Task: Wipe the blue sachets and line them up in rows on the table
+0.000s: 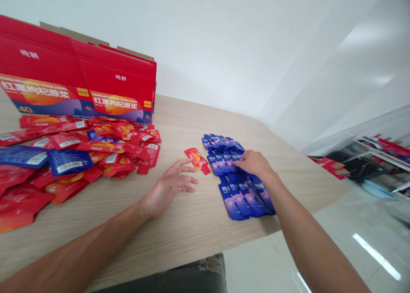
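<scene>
My left hand (173,186) hovers over the middle of the table, its fingers apart and nothing in them. Just beyond its fingertips lies a single red-orange sachet (196,159). My right hand (255,164) is at the right end of the middle row of blue sachets (224,162), thumb and fingers closed on a blue sachet (237,157) there. Overlapping blue sachets also make a back row (221,142) and a front row (245,199); my right hand and forearm hide part of them.
At the left a loose heap of red sachets (105,146) with several blue sachets (68,161) mixed in covers the wooden table (188,113). Red printed cartons (118,83) stand behind it by the white wall. Past the table's right edge are shelves (384,152) and a shiny floor.
</scene>
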{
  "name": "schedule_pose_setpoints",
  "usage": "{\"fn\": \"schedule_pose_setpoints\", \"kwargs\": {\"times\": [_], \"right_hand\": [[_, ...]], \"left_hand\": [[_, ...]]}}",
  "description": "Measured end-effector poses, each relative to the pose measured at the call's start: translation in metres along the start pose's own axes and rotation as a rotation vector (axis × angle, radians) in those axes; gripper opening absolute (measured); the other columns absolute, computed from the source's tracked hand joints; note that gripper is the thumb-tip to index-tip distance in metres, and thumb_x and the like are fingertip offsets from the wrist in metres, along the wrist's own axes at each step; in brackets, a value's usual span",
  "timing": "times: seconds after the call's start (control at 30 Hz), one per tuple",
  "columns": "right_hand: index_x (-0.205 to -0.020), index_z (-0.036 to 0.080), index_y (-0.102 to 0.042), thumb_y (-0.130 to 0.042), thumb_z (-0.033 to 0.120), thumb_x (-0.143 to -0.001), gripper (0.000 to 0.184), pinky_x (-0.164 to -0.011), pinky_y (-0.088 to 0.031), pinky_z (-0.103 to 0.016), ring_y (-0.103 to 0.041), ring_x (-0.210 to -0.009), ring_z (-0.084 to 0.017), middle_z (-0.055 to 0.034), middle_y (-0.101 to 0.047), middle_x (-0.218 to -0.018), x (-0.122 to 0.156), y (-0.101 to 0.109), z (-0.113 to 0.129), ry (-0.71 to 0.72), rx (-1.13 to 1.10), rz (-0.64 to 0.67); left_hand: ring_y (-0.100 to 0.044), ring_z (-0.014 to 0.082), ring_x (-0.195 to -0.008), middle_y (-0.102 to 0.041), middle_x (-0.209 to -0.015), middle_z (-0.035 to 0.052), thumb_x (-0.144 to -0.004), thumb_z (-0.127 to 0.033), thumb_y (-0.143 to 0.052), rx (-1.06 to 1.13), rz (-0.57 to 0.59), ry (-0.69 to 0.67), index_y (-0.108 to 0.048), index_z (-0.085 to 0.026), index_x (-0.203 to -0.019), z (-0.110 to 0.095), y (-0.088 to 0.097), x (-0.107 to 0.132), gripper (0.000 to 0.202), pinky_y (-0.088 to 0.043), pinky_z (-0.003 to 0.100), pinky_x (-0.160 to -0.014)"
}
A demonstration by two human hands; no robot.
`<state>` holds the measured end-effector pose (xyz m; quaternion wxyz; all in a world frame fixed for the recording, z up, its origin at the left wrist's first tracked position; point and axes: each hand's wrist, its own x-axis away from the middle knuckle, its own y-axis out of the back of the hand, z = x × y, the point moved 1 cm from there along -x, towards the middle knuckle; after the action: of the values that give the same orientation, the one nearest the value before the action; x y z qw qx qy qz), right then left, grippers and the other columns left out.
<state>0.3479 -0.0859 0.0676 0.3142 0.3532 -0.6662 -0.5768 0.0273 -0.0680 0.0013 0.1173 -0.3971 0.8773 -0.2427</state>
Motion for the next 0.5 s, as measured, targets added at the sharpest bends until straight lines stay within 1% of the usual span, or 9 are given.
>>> {"fn": "schedule_pose_setpoints", "kwargs": {"times": [0.13, 0.33, 0.5], "right_hand": [[-0.102, 0.018, -0.079, -0.066, 0.058, -0.097, 0.042, -0.085, -0.056, -0.038, -0.076, -0.113, -0.035, -0.0182, -0.081, -0.112, 0.0017, -0.0005, 0.0005, -0.017, -0.011, 0.025], [-0.104, 0.019, -0.080, -0.063, 0.062, -0.098, 0.047, -0.087, -0.056, -0.040, -0.075, -0.115, -0.037, -0.0191, -0.080, -0.114, 0.0000, -0.0023, -0.0007, -0.028, -0.010, 0.038], [-0.103, 0.018, -0.080, -0.059, 0.061, -0.101, 0.048, -0.087, -0.056, -0.039, -0.075, -0.113, -0.036, -0.0187, -0.081, -0.112, 0.0000, -0.0009, -0.0016, -0.002, -0.017, 0.052]], "left_hand": [[-0.070, 0.0286, -0.102, -0.066, -0.128, 0.0121, -0.074, -0.032, -0.082, -0.021, -0.001, 0.005, -0.065, -0.024, -0.133, -0.0008, -0.0013, 0.0003, 0.062, -0.055, 0.041, -0.084], [-0.070, 0.0282, -0.100, -0.066, -0.126, 0.0119, -0.075, -0.030, -0.082, -0.028, 0.003, 0.002, -0.066, -0.024, -0.133, -0.0006, -0.0024, 0.0008, 0.060, -0.054, 0.040, -0.083], [-0.070, 0.0283, -0.101, -0.065, -0.127, 0.0119, -0.076, -0.031, -0.082, -0.036, 0.009, -0.001, -0.065, -0.024, -0.135, 0.0000, -0.0018, 0.0013, 0.061, -0.054, 0.040, -0.084]]}}
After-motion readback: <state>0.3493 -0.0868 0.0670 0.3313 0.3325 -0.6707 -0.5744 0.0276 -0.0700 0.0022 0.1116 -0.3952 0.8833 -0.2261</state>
